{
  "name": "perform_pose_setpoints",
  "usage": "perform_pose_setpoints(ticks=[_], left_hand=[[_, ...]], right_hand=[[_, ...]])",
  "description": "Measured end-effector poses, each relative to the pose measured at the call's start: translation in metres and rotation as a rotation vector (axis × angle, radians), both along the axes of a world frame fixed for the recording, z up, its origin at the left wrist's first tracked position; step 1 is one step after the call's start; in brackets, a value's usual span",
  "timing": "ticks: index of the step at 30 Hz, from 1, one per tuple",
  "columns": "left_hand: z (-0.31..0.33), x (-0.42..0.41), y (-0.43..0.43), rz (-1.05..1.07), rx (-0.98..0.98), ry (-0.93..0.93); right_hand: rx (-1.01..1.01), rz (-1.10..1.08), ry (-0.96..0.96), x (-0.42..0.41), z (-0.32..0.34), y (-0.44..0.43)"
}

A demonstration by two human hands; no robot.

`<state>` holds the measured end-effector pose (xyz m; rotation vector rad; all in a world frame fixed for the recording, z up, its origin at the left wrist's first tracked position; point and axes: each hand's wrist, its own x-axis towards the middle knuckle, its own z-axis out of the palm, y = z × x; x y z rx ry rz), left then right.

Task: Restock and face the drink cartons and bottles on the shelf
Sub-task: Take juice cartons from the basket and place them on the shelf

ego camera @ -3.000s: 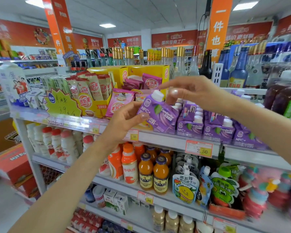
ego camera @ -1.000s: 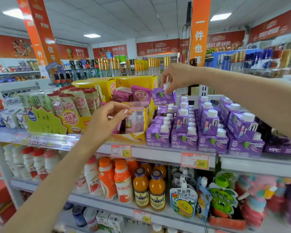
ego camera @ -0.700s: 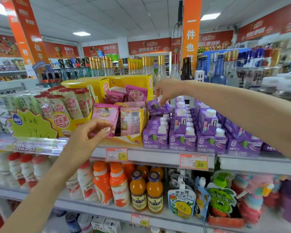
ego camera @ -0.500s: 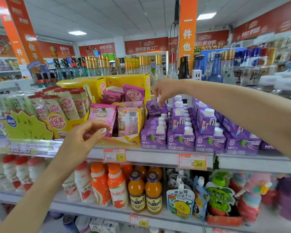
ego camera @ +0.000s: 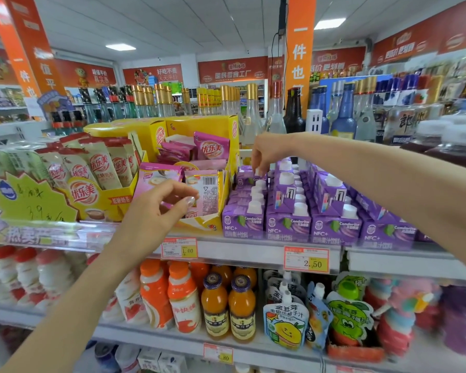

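Right hand (ego camera: pixel 267 152) pinches one rear carton (ego camera: pixel 246 179); left hand (ego camera: pixel 154 214) curled, seemingly empty; four front cartons (ego camera: pixel 288 224) show labels.

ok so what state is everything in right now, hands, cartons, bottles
right hand, pinches the back carton by its cap
back carton, cap up, held at the left row's rear
left hand, loosely curled, holds nothing
front cartons, upright, capped, labels out
juice bottles, upright, capped, labels out
sachet, barcode side out

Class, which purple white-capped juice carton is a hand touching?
The rearmost purple carton of the leftmost row: the right hand pinches its white cap; the others stand untouched.
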<state>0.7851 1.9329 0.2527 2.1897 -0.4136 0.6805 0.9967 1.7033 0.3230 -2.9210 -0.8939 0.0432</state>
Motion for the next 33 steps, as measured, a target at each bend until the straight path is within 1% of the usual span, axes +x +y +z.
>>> perform_pose_setpoints(ticks=[7, 12, 17, 23, 27, 30, 33], left_hand=[[0.006, 0.012, -0.022, -0.036, 0.105, -0.048], [0.012, 0.021, -0.029, -0.049, 0.148, -0.095], [0.012, 0.031, -0.031, -0.065, 0.165, -0.125], [0.007, 0.046, -0.029, -0.061, 0.224, -0.142], [0.004, 0.051, -0.028, -0.071, 0.257, -0.143], [0.004, 0.052, -0.027, -0.093, 0.275, -0.123], [0.005, 0.052, -0.025, -0.098, 0.288, -0.121]], right_hand=[[-0.062, 0.008, 0.056, 0.005, -0.002, 0.0], [-0.014, -0.035, 0.009, 0.015, 0.01, -0.003], [-0.152, -0.036, 0.057, 0.024, 0.006, -0.001], [-0.226, -0.031, 0.066, 0.029, 0.004, 0.005], [-0.281, -0.026, 0.0, 0.031, -0.002, 0.007], [-0.249, -0.007, -0.03, 0.026, 0.007, 0.004], [-0.105, -0.009, -0.063, 0.013, 0.033, -0.004]])
